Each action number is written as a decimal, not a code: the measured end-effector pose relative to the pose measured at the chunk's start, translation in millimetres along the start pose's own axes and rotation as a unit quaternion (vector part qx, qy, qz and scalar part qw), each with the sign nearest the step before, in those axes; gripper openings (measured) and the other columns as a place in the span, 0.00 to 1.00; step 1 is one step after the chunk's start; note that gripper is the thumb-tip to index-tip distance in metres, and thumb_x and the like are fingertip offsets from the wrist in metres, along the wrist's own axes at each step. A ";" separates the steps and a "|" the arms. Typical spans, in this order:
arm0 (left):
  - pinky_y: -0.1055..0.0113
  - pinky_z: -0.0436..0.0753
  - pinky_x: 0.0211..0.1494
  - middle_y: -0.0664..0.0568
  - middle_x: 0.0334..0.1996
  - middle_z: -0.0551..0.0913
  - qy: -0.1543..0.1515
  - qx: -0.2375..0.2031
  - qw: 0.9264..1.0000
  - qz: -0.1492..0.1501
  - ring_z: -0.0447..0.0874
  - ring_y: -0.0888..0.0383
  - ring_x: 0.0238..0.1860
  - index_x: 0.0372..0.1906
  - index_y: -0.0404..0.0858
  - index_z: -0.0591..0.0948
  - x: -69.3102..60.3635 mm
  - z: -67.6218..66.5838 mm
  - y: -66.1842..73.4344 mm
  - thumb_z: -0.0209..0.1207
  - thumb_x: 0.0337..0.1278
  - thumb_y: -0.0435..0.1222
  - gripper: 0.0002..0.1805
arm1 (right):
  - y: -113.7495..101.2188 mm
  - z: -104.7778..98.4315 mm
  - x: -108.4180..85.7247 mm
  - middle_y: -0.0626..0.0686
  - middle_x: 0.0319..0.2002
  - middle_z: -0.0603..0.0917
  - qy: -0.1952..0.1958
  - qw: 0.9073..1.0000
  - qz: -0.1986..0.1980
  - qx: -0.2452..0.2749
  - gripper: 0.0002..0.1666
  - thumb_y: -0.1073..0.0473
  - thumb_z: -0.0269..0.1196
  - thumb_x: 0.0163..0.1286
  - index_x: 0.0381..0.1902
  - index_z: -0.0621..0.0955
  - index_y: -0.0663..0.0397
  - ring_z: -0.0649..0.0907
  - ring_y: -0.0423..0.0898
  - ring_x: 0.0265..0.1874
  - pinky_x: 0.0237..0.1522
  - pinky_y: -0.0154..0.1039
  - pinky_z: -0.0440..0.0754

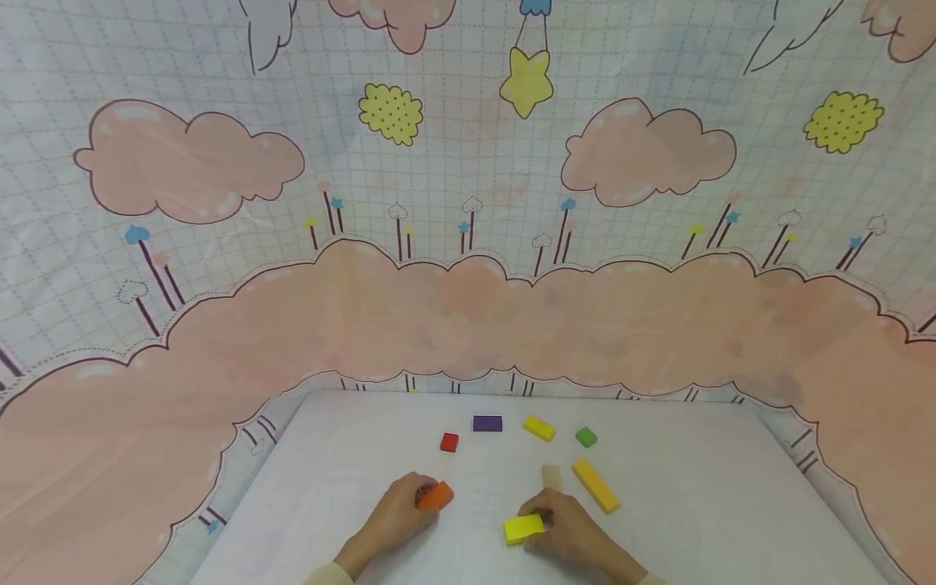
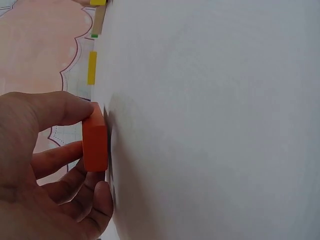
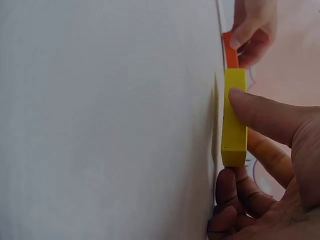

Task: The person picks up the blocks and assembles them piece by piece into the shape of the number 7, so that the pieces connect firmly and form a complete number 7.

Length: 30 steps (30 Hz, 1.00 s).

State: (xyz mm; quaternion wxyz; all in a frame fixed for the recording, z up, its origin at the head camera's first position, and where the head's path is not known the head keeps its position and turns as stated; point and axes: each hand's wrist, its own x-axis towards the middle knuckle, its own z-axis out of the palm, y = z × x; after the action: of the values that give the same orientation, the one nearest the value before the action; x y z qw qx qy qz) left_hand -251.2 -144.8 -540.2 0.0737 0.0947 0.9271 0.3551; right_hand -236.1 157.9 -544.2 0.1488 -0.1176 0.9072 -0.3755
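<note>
An orange block (image 1: 436, 496) is pinched between the thumb and fingers of my left hand (image 1: 398, 513), low over the white table. The left wrist view shows the same orange block (image 2: 95, 140) with the thumb on its upper end. My right hand (image 1: 570, 532) grips a yellow block (image 1: 522, 529) near the table's front. In the right wrist view the thumb lies on the face of this yellow block (image 3: 234, 115), fingers behind it. A pale wooden block (image 1: 552, 477) lies just beyond the right hand, partly hidden by it. The two held blocks are apart.
Farther back lie a red block (image 1: 449, 443), a purple block (image 1: 487, 423), a second yellow block (image 1: 539, 428) and a green block (image 1: 587, 437). A long yellow-orange block (image 1: 595, 486) lies right of the pale one. Patterned cloth (image 1: 468, 317) hangs behind the white table (image 1: 329, 439).
</note>
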 end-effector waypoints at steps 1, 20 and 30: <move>0.54 0.81 0.51 0.52 0.41 0.80 -0.001 -0.001 1.000 0.001 0.74 0.56 0.40 0.53 0.36 0.81 0.0 0.7 0.5 0.70 0.51 0.36 0.22 | 0.3 -0.7 0.3 0.45 0.43 0.81 0.002 1.000 0.005 0.002 0.17 0.57 0.76 0.51 0.41 0.85 0.40 0.77 0.44 0.42 0.52 0.51 0.80; 0.59 0.81 0.46 0.53 0.42 0.80 0.005 -0.012 1.000 0.009 0.74 0.58 0.39 0.53 0.38 0.79 -8.0 7.8 18.9 0.70 0.51 0.36 0.23 | 8.1 -12.3 4.9 0.46 0.48 0.82 0.032 0.999 -0.004 -0.008 0.20 0.56 0.76 0.52 0.44 0.84 0.38 0.80 0.48 0.50 0.57 0.56 0.77; 0.61 0.81 0.45 0.53 0.43 0.80 -0.007 -0.008 1.000 0.025 0.74 0.60 0.39 0.53 0.38 0.79 -12.3 14.9 28.1 0.69 0.52 0.37 0.22 | 7.6 -13.4 7.2 0.47 0.50 0.83 0.044 0.999 0.018 -0.008 0.21 0.57 0.75 0.52 0.45 0.84 0.37 0.79 0.49 0.52 0.60 0.59 0.75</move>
State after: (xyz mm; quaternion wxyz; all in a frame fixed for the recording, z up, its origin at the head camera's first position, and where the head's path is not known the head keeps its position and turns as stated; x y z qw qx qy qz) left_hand -232.7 -117.5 -531.5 0.0716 0.1198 0.9211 0.3634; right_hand -248.3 169.4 -542.0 0.1143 -0.0857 0.9179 -0.3702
